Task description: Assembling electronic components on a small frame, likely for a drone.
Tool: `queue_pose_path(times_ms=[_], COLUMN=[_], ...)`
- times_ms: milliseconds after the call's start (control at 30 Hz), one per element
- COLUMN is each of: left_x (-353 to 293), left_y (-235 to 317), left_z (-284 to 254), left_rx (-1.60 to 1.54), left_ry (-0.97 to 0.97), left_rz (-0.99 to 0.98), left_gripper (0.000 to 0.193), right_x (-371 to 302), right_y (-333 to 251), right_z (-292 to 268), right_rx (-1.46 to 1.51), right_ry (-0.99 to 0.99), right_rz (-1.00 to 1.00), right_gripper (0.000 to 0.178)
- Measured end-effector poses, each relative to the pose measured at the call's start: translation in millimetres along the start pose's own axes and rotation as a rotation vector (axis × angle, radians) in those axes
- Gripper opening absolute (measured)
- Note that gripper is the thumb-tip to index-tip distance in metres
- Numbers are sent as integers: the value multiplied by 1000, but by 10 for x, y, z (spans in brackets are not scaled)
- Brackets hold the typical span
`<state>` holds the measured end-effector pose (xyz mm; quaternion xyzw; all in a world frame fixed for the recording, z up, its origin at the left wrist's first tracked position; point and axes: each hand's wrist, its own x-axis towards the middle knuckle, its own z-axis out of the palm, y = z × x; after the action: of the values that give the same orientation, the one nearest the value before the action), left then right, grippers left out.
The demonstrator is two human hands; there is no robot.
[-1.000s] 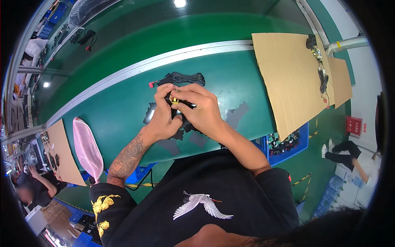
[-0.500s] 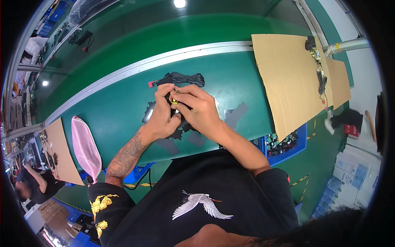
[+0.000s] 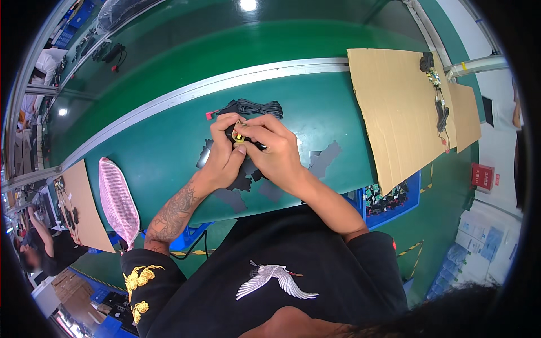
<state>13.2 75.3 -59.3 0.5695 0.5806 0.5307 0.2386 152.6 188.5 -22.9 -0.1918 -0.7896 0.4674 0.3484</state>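
Note:
A small circuit board with a yellow component [image 3: 239, 137] is pinched between my two hands above the middle of the green table. My left hand [image 3: 224, 155] grips it from the left, with the thumb at its lower edge. From the right, my right hand [image 3: 275, 147] closes its fingertips on the board, partly covering it. Just beyond my hands lies a coiled black cable [image 3: 259, 107] with a red connector [image 3: 209, 115]. Dark grey flat cut sheets [image 3: 325, 160] are scattered beside and beneath my hands; some are partly hidden.
A cardboard sheet [image 3: 394, 112] with an electronic assembly [image 3: 434, 79] fixed on it stands at the right. Below it sits a blue bin [image 3: 414, 197] of small parts. A pink mesh bag [image 3: 118, 203] lies at the left edge. Another person [image 3: 42, 245] is at far left.
The board has turned slightly, showing more of its yellow component. My left thumb has moved up against it. At far right, a person has moved mostly out from beside the red box.

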Motion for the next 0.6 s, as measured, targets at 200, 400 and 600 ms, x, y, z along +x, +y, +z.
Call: queue_pose_path(times_ms=[200,400,600], left_x=[-5,-1,3], left_y=[-17,25,8], left_z=[-6,9,-6], left_rx=[-22,-22,-168], left_ry=[-8,-2,66], left_rz=[30,1,-88], left_gripper=[66,63,48], right_x=[-12,-3,37], right_y=[0,8,-62], right_z=[23,-4,3], right_rx=[14,38,72], right_ry=[11,-40,-21], right_rz=[-15,39,-26], right_gripper=[33,33,37])
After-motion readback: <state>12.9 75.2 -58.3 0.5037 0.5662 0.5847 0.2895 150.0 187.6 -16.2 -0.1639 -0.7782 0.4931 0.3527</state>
